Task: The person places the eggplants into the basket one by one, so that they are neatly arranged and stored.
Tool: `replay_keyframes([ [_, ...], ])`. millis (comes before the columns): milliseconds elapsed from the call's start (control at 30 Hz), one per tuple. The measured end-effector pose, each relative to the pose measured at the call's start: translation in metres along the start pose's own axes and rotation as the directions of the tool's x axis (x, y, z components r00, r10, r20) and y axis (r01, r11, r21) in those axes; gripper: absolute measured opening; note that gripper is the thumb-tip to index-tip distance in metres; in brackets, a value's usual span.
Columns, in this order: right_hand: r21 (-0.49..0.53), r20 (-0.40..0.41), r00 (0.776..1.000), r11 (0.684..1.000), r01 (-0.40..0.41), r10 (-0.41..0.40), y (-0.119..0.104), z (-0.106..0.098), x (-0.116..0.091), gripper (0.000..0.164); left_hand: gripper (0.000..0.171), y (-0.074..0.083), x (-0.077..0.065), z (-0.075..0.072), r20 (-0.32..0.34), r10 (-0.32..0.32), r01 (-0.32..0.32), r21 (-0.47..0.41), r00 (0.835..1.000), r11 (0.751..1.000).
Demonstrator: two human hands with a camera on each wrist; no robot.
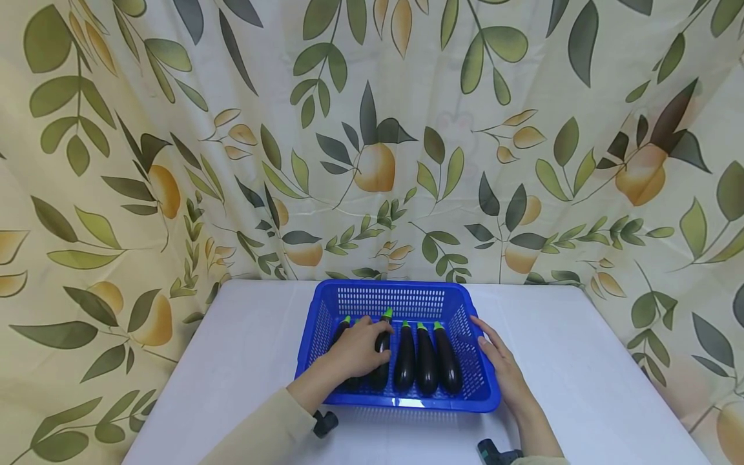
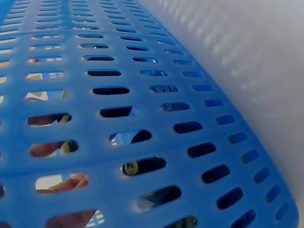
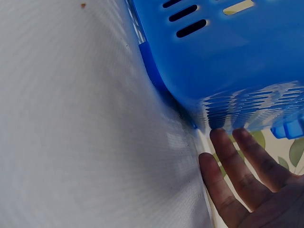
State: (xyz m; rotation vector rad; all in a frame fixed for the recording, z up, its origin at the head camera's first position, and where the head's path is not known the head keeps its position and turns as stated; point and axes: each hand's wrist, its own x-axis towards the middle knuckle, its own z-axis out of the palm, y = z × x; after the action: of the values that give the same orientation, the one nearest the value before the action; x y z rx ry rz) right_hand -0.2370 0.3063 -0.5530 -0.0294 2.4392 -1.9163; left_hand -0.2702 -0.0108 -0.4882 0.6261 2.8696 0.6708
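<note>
A blue plastic basket with slotted walls holds several dark eggplants with green stem ends. My left hand reaches over the near wall and grips one eggplant, thumb on its right side and fingers over its upper part. Partly behind that hand lies another eggplant. To the right, three more lie side by side, the middle one between its neighbours. My right hand rests against the basket's right side. In the right wrist view its extended fingers are at the basket wall. The left wrist view shows mostly slotted wall.
The basket stands on a table with a white cover. A curtain printed with leaves and fruit hangs behind the table and along its sides. Black wrist devices show near the left wrist and right wrist.
</note>
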Motion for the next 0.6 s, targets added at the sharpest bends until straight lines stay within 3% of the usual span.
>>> replay_keyframes([
  [600,0.008,0.005,1.000,1.000,0.001,-0.001,0.001,0.000,0.001,0.054,0.045,0.000,0.005,0.013,0.003,-0.035,0.035,0.023,0.999,0.999],
])
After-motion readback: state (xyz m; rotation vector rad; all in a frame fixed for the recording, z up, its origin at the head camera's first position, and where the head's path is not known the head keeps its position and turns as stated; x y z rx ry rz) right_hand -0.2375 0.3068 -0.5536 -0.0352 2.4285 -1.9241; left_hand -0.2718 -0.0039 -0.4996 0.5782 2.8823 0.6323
